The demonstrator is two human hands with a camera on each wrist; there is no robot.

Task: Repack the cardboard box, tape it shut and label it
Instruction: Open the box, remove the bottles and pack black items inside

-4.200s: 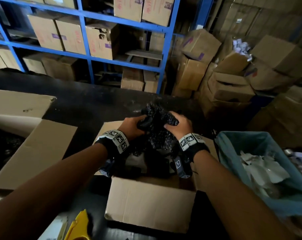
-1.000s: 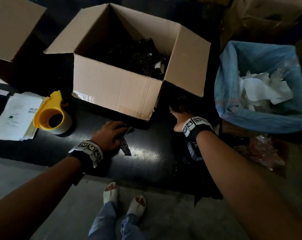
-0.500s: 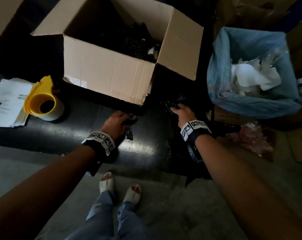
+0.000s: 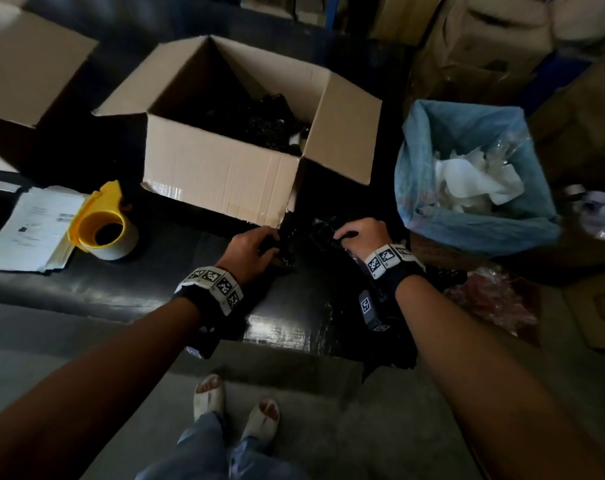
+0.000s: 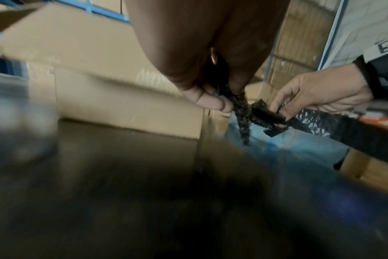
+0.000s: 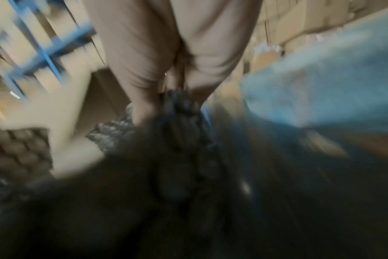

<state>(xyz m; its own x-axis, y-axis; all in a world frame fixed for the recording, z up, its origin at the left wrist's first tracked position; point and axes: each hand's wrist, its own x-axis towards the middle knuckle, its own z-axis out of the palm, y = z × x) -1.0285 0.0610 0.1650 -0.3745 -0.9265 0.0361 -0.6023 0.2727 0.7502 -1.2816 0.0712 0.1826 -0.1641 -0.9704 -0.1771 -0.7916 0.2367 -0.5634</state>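
Note:
An open cardboard box (image 4: 221, 174) stands on the black table (image 4: 128, 289), flaps up, with dark bubble wrap (image 4: 263, 123) inside. Just in front of its near right corner, both hands hold a black bubble wrap sheet (image 4: 315, 233). My left hand (image 4: 256, 247) pinches one twisted end (image 5: 241, 108). My right hand (image 4: 360, 233) grips the other part (image 5: 275, 119), which trails off the table edge. The right wrist view is blurred; dark wrap (image 6: 179, 112) shows at the fingers. A yellow tape dispenser (image 4: 102, 223) and a stack of paper labels (image 4: 34, 230) lie at the left.
A blue-lined bin (image 4: 474, 174) with white paper scraps stands to the right of the table. Another open box flap (image 4: 31, 64) is at the far left. Stacked cardboard boxes (image 4: 484, 39) fill the back right. My feet (image 4: 235, 410) stand on the grey floor below the table edge.
Earlier both hands pushed wrap into the box. Over the last second they have come closer together at the box's near corner, gathering the black wrap on the table. The head view shifted.

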